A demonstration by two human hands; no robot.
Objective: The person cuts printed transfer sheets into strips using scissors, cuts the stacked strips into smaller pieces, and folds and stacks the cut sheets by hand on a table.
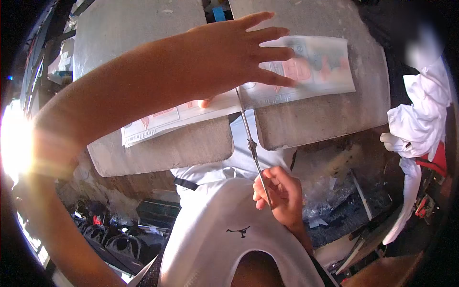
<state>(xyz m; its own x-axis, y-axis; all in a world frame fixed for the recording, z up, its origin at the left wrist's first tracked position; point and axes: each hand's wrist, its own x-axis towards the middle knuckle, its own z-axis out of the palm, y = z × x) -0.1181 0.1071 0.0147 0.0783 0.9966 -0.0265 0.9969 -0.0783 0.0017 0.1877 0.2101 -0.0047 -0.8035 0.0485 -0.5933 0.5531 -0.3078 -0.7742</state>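
Observation:
A long white sheet (325, 79) with red and dark print lies across two grey boards (306, 126). My left hand (239, 55) is spread flat over the middle of it, fingers pointing right, with the thumb tip showing below the wrist. Much of the sheet is covered by that hand and forearm. My right hand (282, 193), nearer my body, grips the handle end of scissors (252, 146), seen nearly edge-on. Their blades point away from me, above the gap between the boards, and the tip reaches the sheet just under my left hand.
White cloth (420, 110) hangs at the right, with something red beside it. Clear plastic scraps (330, 208) lie low on the right. Dark bags (124, 244) sit at the lower left. Strong light glares from the left edge.

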